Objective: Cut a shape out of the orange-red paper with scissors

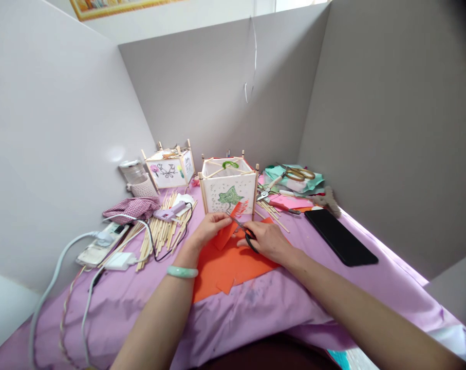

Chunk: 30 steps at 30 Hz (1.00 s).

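Observation:
My left hand [216, 226] pinches a strip of orange paper [225, 237] whose upper end is cut into a thin fringe. A pair of black-handled scissors [249, 239] is in my right hand [269, 239], its blades reaching to the fringed edge beside my left fingertips. Beneath both hands a larger orange sheet [233, 272] lies on the purple cloth, with a small orange scrap [225, 285] at its near edge. Just behind stands a white-panelled stick lantern [213, 192] bearing a green leaf drawing; my hands and the strip hide its lower front.
A second lantern [167, 174] stands back left. Wooden sticks [165, 234], a glue gun [171, 210], a checked cloth [134, 208] and a power strip [101, 246] with cables lie left. Gold-handled scissors [296, 173], red-handled pliers [281, 205] and a black phone [340, 236] lie right. Grey panels enclose the table.

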Available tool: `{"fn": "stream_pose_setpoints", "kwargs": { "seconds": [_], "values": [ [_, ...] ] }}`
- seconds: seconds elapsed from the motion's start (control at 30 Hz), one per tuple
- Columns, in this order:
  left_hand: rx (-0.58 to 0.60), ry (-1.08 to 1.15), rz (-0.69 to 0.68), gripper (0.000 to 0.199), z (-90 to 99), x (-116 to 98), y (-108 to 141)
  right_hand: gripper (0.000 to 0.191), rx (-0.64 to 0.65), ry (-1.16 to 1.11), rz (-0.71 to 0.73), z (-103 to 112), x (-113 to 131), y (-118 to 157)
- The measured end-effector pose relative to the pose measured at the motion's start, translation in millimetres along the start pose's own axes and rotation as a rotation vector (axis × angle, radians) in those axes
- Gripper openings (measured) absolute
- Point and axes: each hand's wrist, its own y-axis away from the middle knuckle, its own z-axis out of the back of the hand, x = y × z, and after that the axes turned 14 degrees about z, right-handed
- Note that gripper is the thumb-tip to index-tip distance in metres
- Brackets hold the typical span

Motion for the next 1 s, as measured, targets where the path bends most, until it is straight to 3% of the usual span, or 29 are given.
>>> {"fn": "stream_pose_setpoints", "kwargs": {
  "seconds": [0.43, 1.0],
  "values": [
    [0.047, 0.056, 0.008, 0.026, -1.3, -1.0, 1.5, 0.038, -0.017, 0.03, 0.003, -2.3, -3.4, 0.1],
    [-0.067, 0.198, -0.031, 0.032, 1.3, 2.7, -4.0, 0.042, -0.02, 0.0, 0.005, 2.5, 0.1, 0.5]
  ]
}}
